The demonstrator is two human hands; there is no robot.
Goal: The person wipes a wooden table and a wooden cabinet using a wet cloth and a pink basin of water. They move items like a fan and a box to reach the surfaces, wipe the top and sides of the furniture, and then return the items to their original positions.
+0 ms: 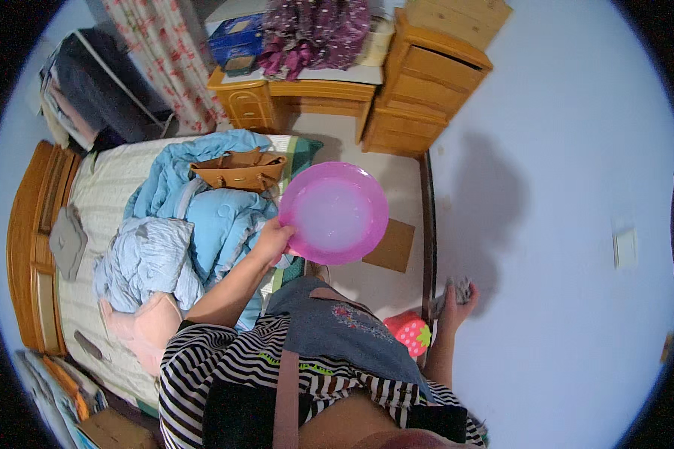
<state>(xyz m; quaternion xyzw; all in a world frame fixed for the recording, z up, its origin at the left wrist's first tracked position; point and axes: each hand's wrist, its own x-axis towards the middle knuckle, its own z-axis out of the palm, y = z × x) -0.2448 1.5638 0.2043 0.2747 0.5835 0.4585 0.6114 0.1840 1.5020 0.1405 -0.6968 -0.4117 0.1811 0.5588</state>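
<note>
My left hand grips the near left rim of a round pink plastic basin, its thumb over the edge. Cloudy, pale liquid appears to fill the bottom of the basin, which I hold out over the floor beside the bed. My right hand is low on the right, close to the pale blue wall. Its fingers are closed around a crumpled grey cloth. A red strawberry-patterned item sits just left of my right forearm, partly hidden by my apron.
On the left, a bed carries blue bedding, a brown handbag and a pink plush item. A wooden desk and cabinet stand ahead. A flat brown sheet lies on the floor.
</note>
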